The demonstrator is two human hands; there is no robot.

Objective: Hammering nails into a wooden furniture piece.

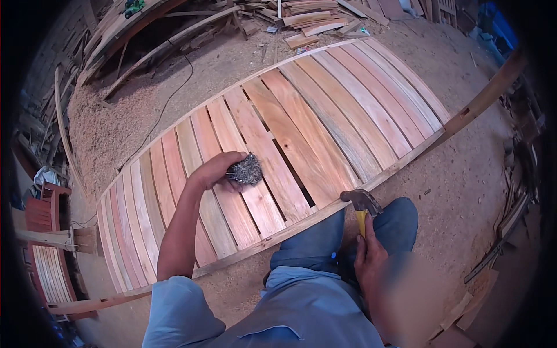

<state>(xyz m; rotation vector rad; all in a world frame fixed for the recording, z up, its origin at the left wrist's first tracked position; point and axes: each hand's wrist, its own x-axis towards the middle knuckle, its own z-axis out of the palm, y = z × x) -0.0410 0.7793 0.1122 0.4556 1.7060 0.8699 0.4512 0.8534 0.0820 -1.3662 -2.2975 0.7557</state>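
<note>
Hammer (362, 211) in the right grip (370, 254)

Over the panel (316, 133), the grey clump (246, 169) hides part of the left hand (212, 171) gripping it — its pieces are too small to tell apart. Whether it touches the panel cannot be told. At the panel's near edge, the right hand (369, 255) covers the lower part of the hammer (361, 223), and the forearm (376, 298) goes into a blur. The panel hides part of the left leg (307, 240); the picture's lower edge cuts off the shirt (296, 319). Beyond the panel, the top edge crops the bench (114, 32) — the green object (134, 7) on it is too small to name. Far right of the panel, a blue shape (503, 30) fades into the dark rim.
</note>
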